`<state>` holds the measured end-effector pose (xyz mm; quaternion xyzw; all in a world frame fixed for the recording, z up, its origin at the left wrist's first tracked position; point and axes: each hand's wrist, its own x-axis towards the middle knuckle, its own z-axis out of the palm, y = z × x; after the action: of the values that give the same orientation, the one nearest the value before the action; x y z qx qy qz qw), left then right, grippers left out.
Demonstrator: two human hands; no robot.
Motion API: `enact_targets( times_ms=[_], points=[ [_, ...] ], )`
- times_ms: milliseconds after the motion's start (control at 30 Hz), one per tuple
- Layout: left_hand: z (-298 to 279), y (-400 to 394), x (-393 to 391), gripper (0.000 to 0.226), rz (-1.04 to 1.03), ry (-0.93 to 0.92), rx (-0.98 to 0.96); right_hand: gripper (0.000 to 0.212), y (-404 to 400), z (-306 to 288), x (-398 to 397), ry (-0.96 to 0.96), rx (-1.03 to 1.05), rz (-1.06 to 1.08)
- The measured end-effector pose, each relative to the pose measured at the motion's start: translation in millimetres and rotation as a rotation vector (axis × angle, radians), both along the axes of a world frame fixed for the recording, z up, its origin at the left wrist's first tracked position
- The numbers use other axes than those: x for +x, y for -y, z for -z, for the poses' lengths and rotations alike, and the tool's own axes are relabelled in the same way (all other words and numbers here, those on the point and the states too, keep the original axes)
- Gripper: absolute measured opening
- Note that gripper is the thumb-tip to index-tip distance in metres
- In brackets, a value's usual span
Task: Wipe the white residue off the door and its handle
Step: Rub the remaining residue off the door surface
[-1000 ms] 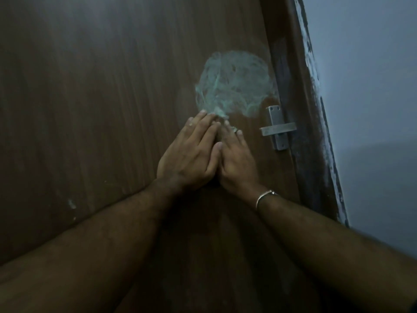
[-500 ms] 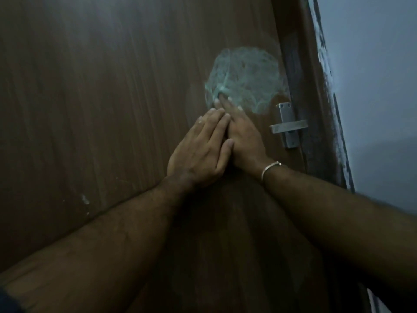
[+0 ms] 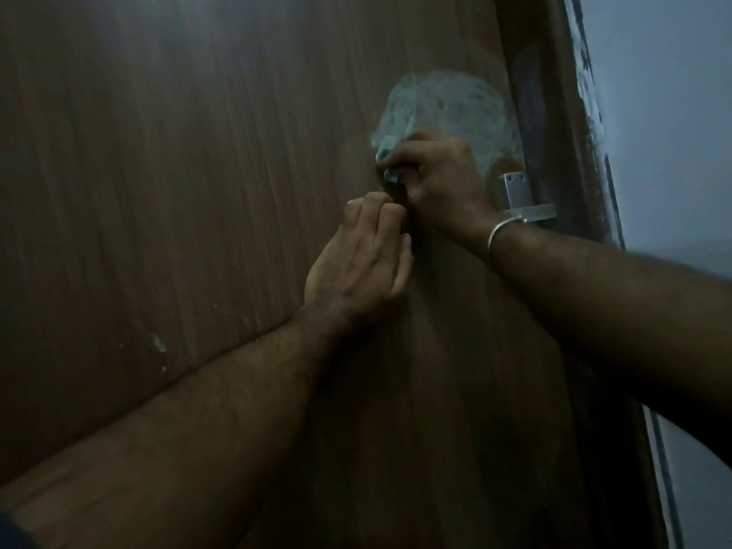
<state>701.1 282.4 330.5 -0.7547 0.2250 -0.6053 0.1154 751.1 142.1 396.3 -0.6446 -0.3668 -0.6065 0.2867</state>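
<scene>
The dark brown wooden door (image 3: 198, 192) fills most of the view. A round patch of white residue (image 3: 447, 101) sits on it just above and left of the metal handle (image 3: 542, 211). My right hand (image 3: 439, 184), with a bracelet on the wrist, rests over the patch's lower left edge with its fingers curled. A small pale bit shows at its fingertips; whether that is residue or a wipe is unclear. My left hand (image 3: 356, 267) lies just below it against the door, fingers curled with the tips pinched together. The right wrist hides part of the handle.
The door frame (image 3: 554, 112) runs down the right side with white paint smears along its edge, and a pale wall (image 3: 673, 112) lies beyond it. A few small white specks (image 3: 159, 344) mark the door at lower left. The light is dim.
Both hands lay flat and side by side on the door below the patch. The right hand has moved up onto the patch's edge, and the fingers of both hands have curled in.
</scene>
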Motion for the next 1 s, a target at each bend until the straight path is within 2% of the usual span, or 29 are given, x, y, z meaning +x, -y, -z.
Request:
enact_targets(
  times_ms=[100, 233, 400, 567, 733, 867, 900, 1000],
  points=[
    [-1.2, -0.5, 4.1, 0.031, -0.038, 0.017, 0.023, 0.026, -11.5, -29.0, -3.7, -0.063, 0.117, 0.035],
    [-1.7, -2.5, 4.9, 0.032, -0.053, 0.01, 0.049, 0.021, -4.9, -8.3, -3.2, -0.074, -0.017, 0.016],
    [-1.3, -0.1, 7.9, 0.035, -0.088, 0.019, 0.066, 0.022, -15.7, -50.7, -8.6, -0.075, 0.1, 0.114],
    [-2.2, 0.0, 1.2, 0.035, -0.103, -0.015, 0.06, 0.024, -5.0, -9.3, -9.2, -0.065, -0.051, 0.067],
    [-3.5, 4.1, 0.3, 0.042, -0.216, -0.048, 0.082, 0.023, -5.4, -50.6, -7.0, -0.12, 0.124, 0.12],
    [-3.9, 4.5, -6.8, 0.045, -0.258, -0.075, 0.116, 0.022, 7.0, -10.7, -9.2, -0.103, -0.093, 0.091],
    [-3.8, 4.3, -7.9, 0.046, -0.261, -0.084, 0.125, 0.021, 15.5, -4.6, -6.8, -0.131, -0.094, 0.096],
    [-4.5, 3.7, -7.3, 0.05, -0.29, -0.103, 0.139, 0.023, 21.2, -18.3, 4.4, -0.167, 0.067, 0.101]
  ],
)
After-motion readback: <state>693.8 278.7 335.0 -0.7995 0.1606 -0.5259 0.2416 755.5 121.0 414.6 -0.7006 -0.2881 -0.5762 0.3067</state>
